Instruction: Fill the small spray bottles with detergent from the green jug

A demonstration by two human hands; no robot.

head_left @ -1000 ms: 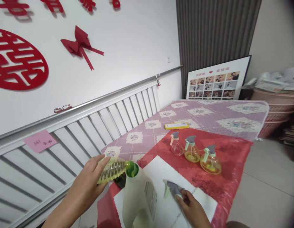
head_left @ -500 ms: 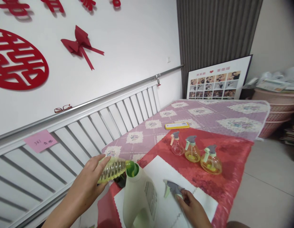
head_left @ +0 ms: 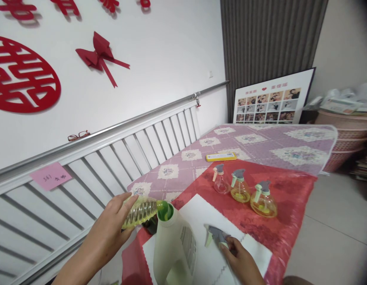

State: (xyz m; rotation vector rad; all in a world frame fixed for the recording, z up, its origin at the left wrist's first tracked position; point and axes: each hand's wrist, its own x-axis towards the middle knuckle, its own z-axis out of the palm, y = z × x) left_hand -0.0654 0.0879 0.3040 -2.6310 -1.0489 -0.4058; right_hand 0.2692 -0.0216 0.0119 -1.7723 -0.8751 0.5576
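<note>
My left hand (head_left: 112, 221) is closed round a clear ribbed bottle (head_left: 142, 211) with yellowish liquid in it. The bottle lies tilted on its side, its neck at the green mouth of a large pale jug (head_left: 171, 249) with a handle. My right hand (head_left: 241, 259) grips a grey and light green spray head (head_left: 217, 234) over the white sheet (head_left: 198, 213). Beyond it stand three small spray bottles: one that looks clear (head_left: 221, 182), one with yellow liquid (head_left: 240, 190), and another with yellow liquid (head_left: 263, 202). A dark object (head_left: 150, 225) is partly hidden behind the jug.
A red cloth (head_left: 245, 217) covers the near part of a table with a purple patterned cover (head_left: 195, 146). On that cover lies a yellow flat case (head_left: 220, 156). A white radiator (head_left: 112, 166) runs along the left wall. Pink baskets (head_left: 343, 138) stand at right.
</note>
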